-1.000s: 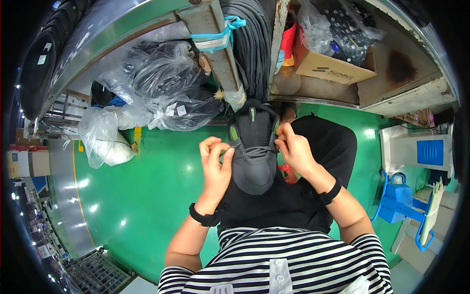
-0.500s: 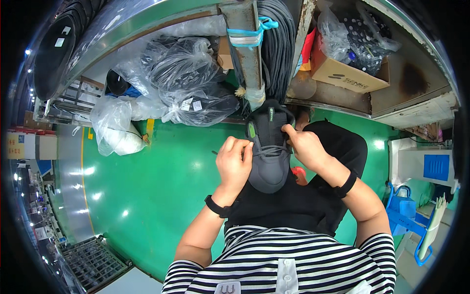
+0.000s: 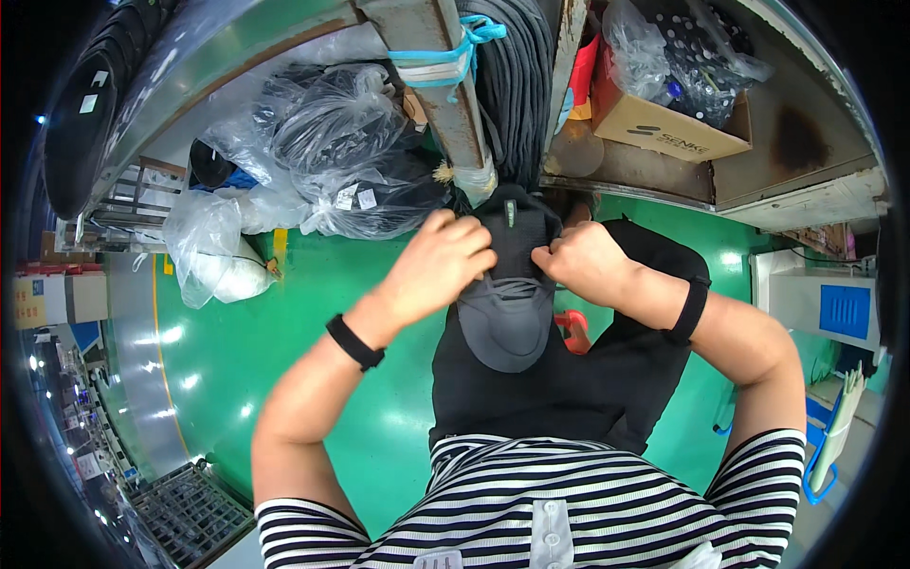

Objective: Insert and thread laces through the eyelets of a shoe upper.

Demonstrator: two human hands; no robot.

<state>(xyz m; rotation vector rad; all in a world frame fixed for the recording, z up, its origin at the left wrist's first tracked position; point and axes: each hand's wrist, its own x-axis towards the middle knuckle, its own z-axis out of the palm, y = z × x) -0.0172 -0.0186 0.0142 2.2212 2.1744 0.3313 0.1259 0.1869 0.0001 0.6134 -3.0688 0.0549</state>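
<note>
Dark grey shoe (image 3: 510,330) at centre, toe pointing near, opening far; it lies in front of the wearer's black trousers (image 3: 517,398), the toe overlapping them in view. Laces (image 3: 514,289) cross the upper between the two hands; a small green-marked label (image 3: 510,212) shows on the far part of the tongue.

Left hand (image 3: 438,260): at the left edge of the shoe, back of the hand up, fingers bent inward. Fingertips partly hidden — cannot tell whether they pinch a lace or only press together.

Right hand (image 3: 590,264): at the right edge, fingers curled into the palm, thumb side toward the shoe. Any lace between thumb and forefinger is too small to make out — pinch cannot be told.

Black band on each wrist. Red object (image 3: 573,331) just right of the toe, partly covered.

Surroundings: clear plastic bags (image 3: 332,142) far left; rusty post (image 3: 453,119) with a blue tie, dark cords (image 3: 517,104) hanging just right of it; cardboard box (image 3: 664,123) far right on a metal shelf (image 3: 635,190). Floor (image 3: 322,332) green and glossy.
</note>
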